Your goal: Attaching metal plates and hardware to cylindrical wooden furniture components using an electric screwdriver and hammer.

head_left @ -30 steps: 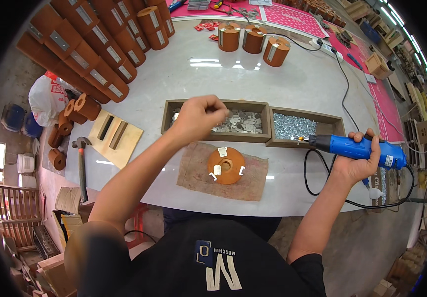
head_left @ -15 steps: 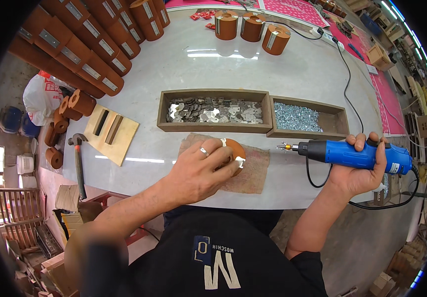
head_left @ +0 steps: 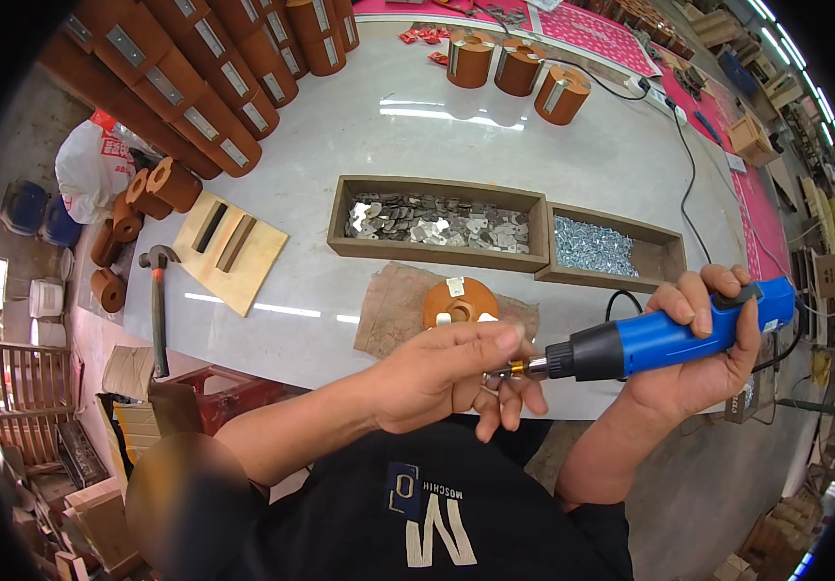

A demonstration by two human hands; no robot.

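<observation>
Leaving the disc [head_left: 476,295], the left hand [head_left: 427,378] curls round the bit [head_left: 536,366], shifting work toward 3 o'clock, where the right hand [head_left: 674,382] grips the driver [head_left: 674,344].

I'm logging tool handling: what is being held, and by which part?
The right hand holds the blue power screwdriver around its body, behind the black nose. The left hand is at the bit; whether it holds that is unclear.

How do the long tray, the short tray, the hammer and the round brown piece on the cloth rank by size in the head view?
1. Long tray
2. Short tray
Smaller, unranked: hammer, longer but thin; round brown piece, partly hidden by the left hand.
</observation>
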